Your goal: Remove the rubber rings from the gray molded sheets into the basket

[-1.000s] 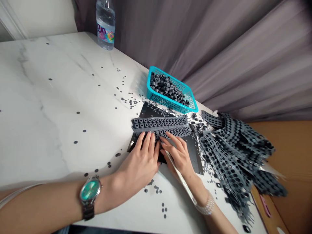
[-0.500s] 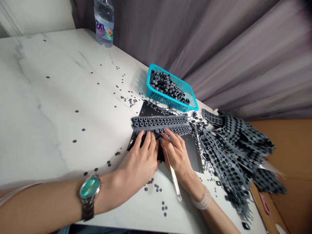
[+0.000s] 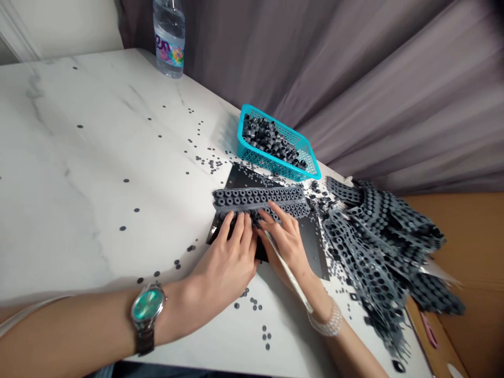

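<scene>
A dark grey rubber strip of small rings (image 3: 260, 201) lies across a black mat (image 3: 311, 241) on the white marble table (image 3: 79, 173). My left hand (image 3: 228, 262), with a teal-faced watch on the wrist, presses flat on the strip's near left part, fingers stretched out. My right hand (image 3: 285, 244) rests on the strip beside it and pinches a thin white tool (image 3: 289, 273) that slants back toward the wrist. The fingertips of the two hands nearly touch.
A teal basket (image 3: 311, 165) holding several loose grey rings stands behind the strip. A heap of punched-out grey strips (image 3: 378, 247) lies at the right by the table edge. Small black discs scatter over the table. A water bottle (image 3: 169, 37) stands far back.
The white tool in my right hand has swung, its free end moving from lower right up toward the wrist. Both hands stay on the strip with small finger shifts.
</scene>
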Tool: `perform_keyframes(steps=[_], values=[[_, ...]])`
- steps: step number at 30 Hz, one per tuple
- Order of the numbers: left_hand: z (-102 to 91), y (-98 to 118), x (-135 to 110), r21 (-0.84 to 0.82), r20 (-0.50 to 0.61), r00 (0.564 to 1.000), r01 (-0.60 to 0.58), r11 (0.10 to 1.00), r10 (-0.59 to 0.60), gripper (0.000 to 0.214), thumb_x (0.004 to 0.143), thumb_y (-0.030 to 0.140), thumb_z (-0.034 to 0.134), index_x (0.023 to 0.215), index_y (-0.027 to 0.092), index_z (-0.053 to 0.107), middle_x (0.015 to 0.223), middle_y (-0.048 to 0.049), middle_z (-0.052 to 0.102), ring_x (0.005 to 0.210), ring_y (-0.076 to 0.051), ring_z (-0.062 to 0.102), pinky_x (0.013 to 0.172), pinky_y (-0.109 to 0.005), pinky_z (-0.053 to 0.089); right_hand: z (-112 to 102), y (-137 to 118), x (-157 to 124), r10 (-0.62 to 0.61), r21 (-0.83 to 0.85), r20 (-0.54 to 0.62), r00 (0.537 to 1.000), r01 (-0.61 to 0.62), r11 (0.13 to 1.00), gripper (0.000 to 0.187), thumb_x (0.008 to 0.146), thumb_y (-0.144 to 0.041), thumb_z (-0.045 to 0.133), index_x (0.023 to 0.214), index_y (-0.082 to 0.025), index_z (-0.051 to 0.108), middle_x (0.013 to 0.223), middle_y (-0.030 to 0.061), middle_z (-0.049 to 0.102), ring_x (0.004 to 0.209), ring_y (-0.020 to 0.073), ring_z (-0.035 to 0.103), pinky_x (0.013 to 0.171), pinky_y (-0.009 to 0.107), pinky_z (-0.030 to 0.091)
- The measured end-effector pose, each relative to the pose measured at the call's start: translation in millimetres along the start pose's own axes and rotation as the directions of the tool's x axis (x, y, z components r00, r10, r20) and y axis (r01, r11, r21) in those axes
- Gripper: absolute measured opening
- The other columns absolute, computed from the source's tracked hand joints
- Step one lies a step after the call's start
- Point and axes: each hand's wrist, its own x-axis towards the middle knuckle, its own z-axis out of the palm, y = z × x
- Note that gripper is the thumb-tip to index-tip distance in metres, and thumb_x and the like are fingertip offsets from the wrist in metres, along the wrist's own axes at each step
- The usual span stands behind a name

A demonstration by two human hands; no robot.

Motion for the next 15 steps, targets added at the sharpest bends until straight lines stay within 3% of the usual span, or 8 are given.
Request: perform_keyframes(steps=[15], values=[[2.6,2.2,-2.3,0.007,-0.002,1.0,-0.006,1.0,0.006,0.054,0.09,0.036,0.044,0.13,0.001,0.056,0.132,-0.0247,0.056,0.129,-0.041,0.044,0.11,-0.059,0.024,1.7,6.0,5.8,-0.09,-0.029,0.081,0.993,0.092,0.995,0.014,0.093,-0.009,0.046,0.098,-0.019,0.054,0.119,0.0137,0.067,0.137,0.0246,0.039,0.099,0.043,0.044]])
